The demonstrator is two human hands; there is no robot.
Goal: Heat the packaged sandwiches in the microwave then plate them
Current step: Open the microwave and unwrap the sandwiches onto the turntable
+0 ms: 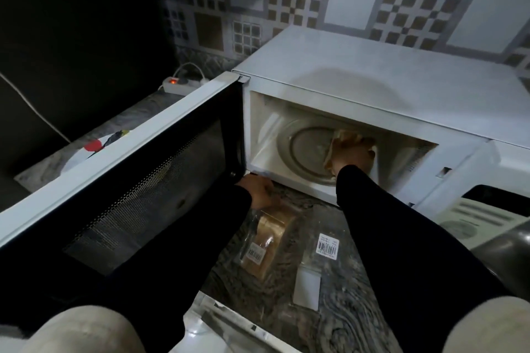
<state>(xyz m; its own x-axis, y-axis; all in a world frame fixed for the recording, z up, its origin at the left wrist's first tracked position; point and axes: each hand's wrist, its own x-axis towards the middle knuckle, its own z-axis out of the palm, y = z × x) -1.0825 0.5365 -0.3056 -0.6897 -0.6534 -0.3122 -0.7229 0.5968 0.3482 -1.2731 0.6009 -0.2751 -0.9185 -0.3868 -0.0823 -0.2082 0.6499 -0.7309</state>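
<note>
Right hand [354, 156] inside microwave [358, 77] cavity, gripping unwrapped sandwich [345, 137] over right edge of turntable [308, 149]; left hand [258, 190] below microwave's front sill, fingers curled, grasp unclear; packaged sandwich [265, 241] on counter just before microwave, nearest left hand, long axis pointing toward opening; door [137, 169] swung wide left

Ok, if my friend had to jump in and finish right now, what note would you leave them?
Right hand: inside the open microwave, holding a sandwich over the glass turntable; I cannot tell whether it is still wrapped.
Left hand: low at the microwave's front edge, by the open door; I cannot tell if it holds anything.
Second packaged sandwich: on the counter in front of the microwave, still in its wrapper. A flat clear wrapper that looks empty lies beside it.
White plate: behind the door, on the left.
Done: door opened.
Left: load the sandwiches, shut the door, heat, plate.
</note>
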